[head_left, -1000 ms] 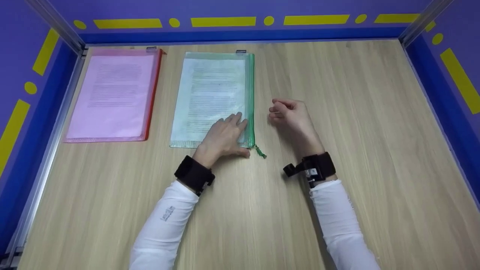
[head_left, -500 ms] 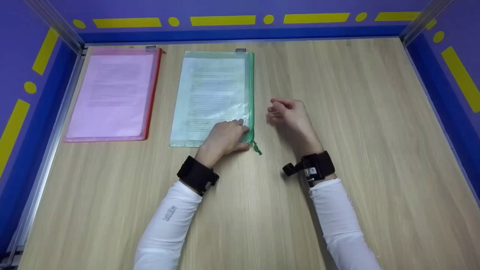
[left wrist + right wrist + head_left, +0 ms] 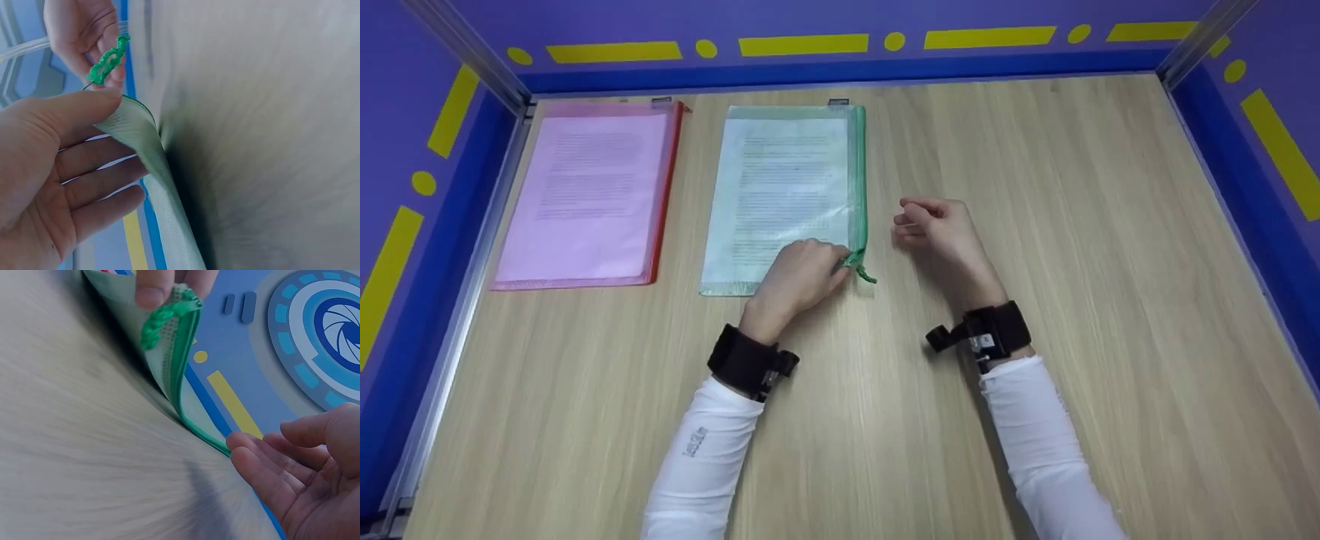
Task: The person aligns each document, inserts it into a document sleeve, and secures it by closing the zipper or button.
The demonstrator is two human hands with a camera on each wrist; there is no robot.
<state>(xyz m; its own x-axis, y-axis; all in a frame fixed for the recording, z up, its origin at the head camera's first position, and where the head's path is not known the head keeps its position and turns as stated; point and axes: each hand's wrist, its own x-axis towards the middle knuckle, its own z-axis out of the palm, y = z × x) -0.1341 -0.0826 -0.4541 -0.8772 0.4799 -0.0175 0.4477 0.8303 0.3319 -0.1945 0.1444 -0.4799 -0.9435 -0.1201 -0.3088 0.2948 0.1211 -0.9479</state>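
A see-through green zipper folder [image 3: 791, 180] with printed sheets inside lies on the table in the head view. My left hand [image 3: 802, 277] pinches its near right corner between thumb and fingers and holds that corner raised, bent up off the wood. From the corner hangs a braided green zipper pull [image 3: 163, 323], close to my left thumb in the right wrist view. To the right of the folder, my right hand [image 3: 941, 225] holds nothing; its fingers are loosely bent. In the right wrist view those fingers [image 3: 270, 478] appear near the green zipper edge.
A pink zipper folder [image 3: 592, 195] with a red edge and printed sheets lies at the left. Beneath everything is a wooden table [image 3: 1072, 300]. Purple and blue walls [image 3: 840, 67] with yellow marks border it at the back and sides.
My left hand has gone from lying spread on the green folder to pinching its near right corner and lifting it. The zipper pull has risen with the corner. My right hand has stayed about still.
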